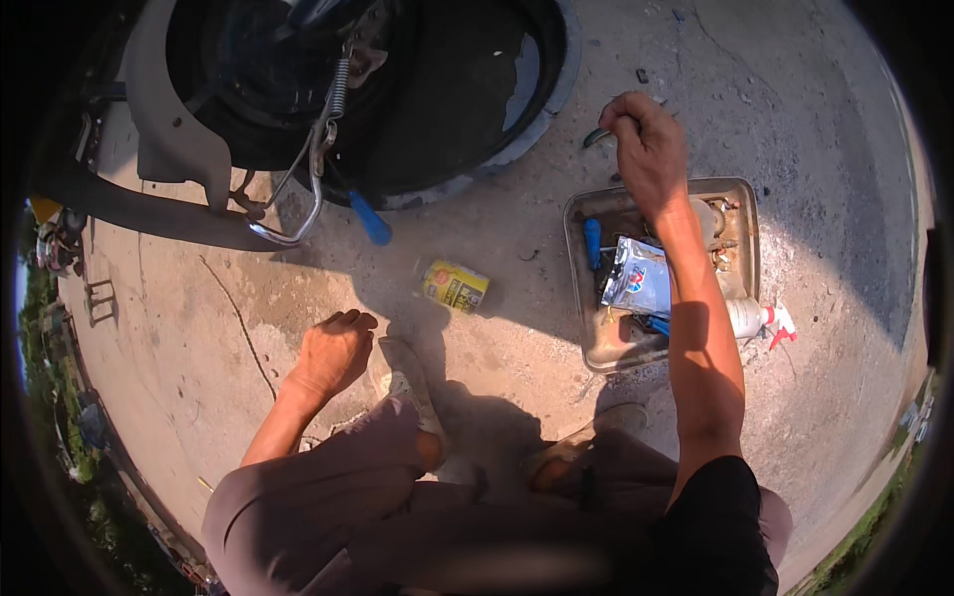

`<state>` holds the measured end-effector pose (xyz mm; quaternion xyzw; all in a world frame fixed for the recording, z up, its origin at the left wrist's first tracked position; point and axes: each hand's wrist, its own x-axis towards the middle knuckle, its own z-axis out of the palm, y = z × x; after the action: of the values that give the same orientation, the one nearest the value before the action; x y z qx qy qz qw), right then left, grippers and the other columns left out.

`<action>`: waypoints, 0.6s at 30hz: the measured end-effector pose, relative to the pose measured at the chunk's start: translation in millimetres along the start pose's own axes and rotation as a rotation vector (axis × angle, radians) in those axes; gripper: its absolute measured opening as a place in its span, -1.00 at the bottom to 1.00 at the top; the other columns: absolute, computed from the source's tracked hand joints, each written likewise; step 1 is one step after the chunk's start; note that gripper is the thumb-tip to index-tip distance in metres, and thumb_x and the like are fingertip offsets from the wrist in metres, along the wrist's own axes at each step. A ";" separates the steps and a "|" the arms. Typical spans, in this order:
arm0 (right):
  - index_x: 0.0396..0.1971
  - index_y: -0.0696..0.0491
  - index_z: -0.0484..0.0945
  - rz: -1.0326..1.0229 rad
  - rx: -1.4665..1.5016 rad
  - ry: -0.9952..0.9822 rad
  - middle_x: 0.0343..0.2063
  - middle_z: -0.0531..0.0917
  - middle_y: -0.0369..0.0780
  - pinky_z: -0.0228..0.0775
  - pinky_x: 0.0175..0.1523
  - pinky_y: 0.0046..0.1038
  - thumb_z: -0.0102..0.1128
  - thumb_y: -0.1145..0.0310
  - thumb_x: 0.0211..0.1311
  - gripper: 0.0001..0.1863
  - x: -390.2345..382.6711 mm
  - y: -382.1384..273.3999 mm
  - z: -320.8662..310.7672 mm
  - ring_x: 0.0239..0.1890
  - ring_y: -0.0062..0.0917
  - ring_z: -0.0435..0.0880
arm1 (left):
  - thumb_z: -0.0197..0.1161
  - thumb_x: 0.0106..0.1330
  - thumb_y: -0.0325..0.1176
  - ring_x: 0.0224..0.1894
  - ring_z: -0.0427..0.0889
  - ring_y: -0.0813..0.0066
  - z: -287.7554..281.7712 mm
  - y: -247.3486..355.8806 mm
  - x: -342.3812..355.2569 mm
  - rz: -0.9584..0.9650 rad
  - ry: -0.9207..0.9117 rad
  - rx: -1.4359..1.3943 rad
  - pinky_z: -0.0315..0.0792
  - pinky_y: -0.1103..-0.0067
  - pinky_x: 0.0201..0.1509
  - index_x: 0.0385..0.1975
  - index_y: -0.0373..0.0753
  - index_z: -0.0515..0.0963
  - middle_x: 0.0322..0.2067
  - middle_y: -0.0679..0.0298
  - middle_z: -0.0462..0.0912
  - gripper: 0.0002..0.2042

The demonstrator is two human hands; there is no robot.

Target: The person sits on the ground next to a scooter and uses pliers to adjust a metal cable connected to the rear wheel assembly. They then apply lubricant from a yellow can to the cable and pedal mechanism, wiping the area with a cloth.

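Observation:
My right hand [651, 154] is reached out beyond the metal tray, its fingers closed. A thin dark greenish piece [596, 137] sticks out to the left of the fingertips; its kind is too small to tell. My left hand [336, 353] is low, near my left knee, with fingers curled in; whatever they might hold is hidden. A yellow-labelled can [455, 286] lies on its side between the hands. Beneath my right forearm, the tray [641, 357] carries a silver packet [639, 276], a blue-handled tool [593, 238] and several small metal parts [726, 244].
A motorbike wheel and silver stand [316, 194] are at the upper left, beside a black round tub [427, 169] with a grey rim. Another blue handle [371, 219] points down from there. A white spray bottle [745, 318] with a red-and-white trigger leans over the tray's right edge.

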<state>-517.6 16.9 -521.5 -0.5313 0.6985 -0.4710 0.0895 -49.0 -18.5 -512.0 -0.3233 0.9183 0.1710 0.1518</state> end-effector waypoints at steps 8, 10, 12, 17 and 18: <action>-0.27 0.12 0.66 -0.609 0.133 -0.387 -0.45 0.68 -0.15 0.38 -0.56 -0.42 0.31 0.52 0.03 -0.80 -35.2 -213.3 -71.3 -0.56 -0.38 0.64 | 0.19 0.38 -0.44 -0.22 0.77 0.07 25.2 3.9 51.8 -0.074 0.138 -0.173 0.66 0.30 -0.18 -0.14 -0.23 0.62 -0.23 0.14 0.76 -0.86; -0.16 0.14 0.68 -0.593 0.233 -0.408 -0.41 0.72 -0.10 0.38 -0.64 -0.40 0.34 0.52 0.12 -0.75 -38.8 -240.0 -95.8 -0.59 -0.37 0.64 | 0.17 0.36 -0.45 -0.30 0.76 0.03 9.1 9.2 68.3 0.005 0.243 -0.285 0.64 0.25 -0.25 -0.14 -0.23 0.61 -0.32 0.09 0.75 -0.85; -0.13 0.16 0.69 -0.551 0.293 -0.330 -0.41 0.74 -0.07 0.36 -0.66 -0.40 0.34 0.54 0.18 -0.76 -45.7 -249.1 -95.5 -0.60 -0.36 0.63 | 0.17 0.36 -0.45 -0.40 0.75 0.09 8.8 -2.7 66.3 -0.063 0.386 -0.369 0.60 0.30 -0.32 -0.16 -0.25 0.62 -0.40 0.06 0.72 -0.86; -0.13 0.18 0.66 -0.388 0.222 -0.391 -0.47 0.71 -0.10 0.32 -0.62 -0.44 0.27 0.58 0.21 -0.78 -44.9 -282.8 -91.3 -0.59 -0.41 0.61 | 0.18 0.38 -0.47 -0.46 0.68 0.36 -15.1 -21.1 53.7 -0.281 0.469 -0.541 0.51 0.47 -0.35 -0.17 -0.27 0.62 -0.44 0.14 0.70 -0.88; -0.12 0.18 0.65 -0.375 0.163 -0.411 -0.47 0.71 -0.11 0.32 -0.62 -0.44 0.26 0.58 0.20 -0.77 -43.4 -293.1 -92.1 -0.59 -0.42 0.61 | 0.18 0.39 -0.48 -0.47 0.67 0.40 -11.2 -22.9 55.0 -0.269 0.496 -0.600 0.50 0.49 -0.35 -0.16 -0.27 0.62 -0.44 0.16 0.69 -0.87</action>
<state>-364.2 107.1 -267.4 -0.7265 0.5151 -0.4163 0.1829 -77.1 -69.8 -528.3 -0.5020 0.7858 0.3268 -0.1541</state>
